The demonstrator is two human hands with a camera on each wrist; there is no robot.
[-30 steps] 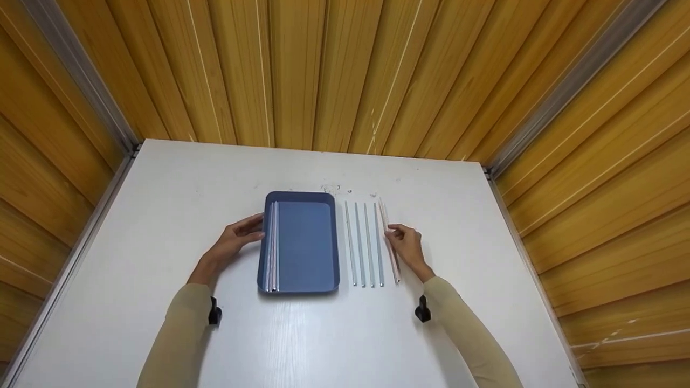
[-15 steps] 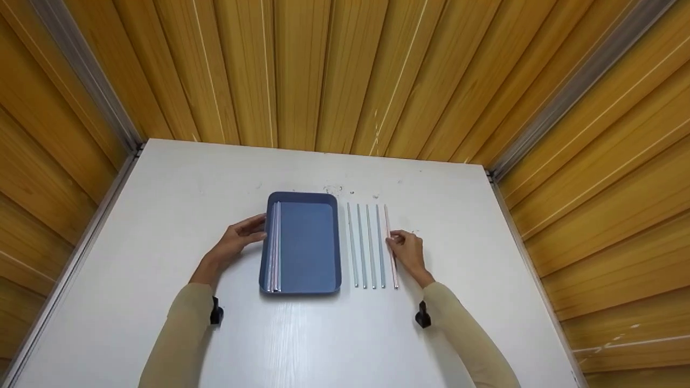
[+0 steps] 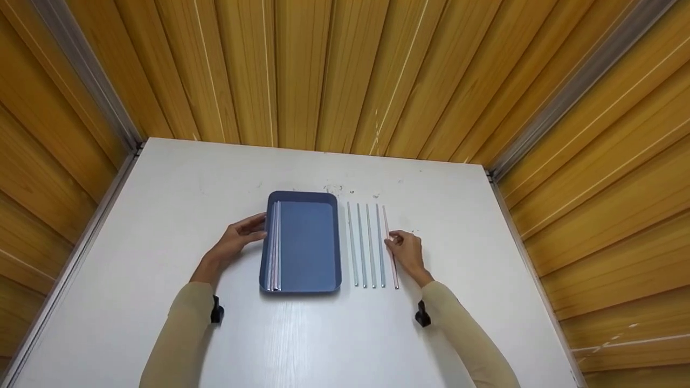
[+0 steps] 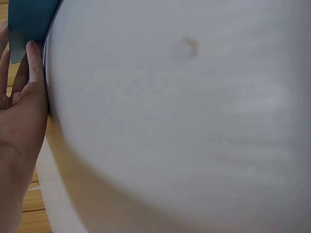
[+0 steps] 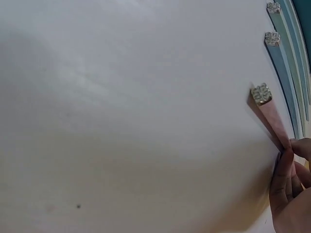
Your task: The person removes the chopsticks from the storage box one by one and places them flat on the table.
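Observation:
My right hand pinches a pink chopstick between thumb and fingertips, around its middle. In the right wrist view this chopstick ends in a patterned metallic cap and lies on or just above the table. Left of it, several blue and greenish chopsticks lie side by side in a row. A blue tray stands left of the row, with several chopsticks along its left inner side. My left hand touches the tray's left edge with fairly straight fingers; some fingertips are hidden.
The white table extends around the tray and the row. Wood-patterned panels rise at the back and both sides, with metal posts at the corners. Small dark marks dot the table behind the tray.
The pink chopstick in my right hand has come down and left, from a slant to nearly in line with the row. My left hand stays at the tray.

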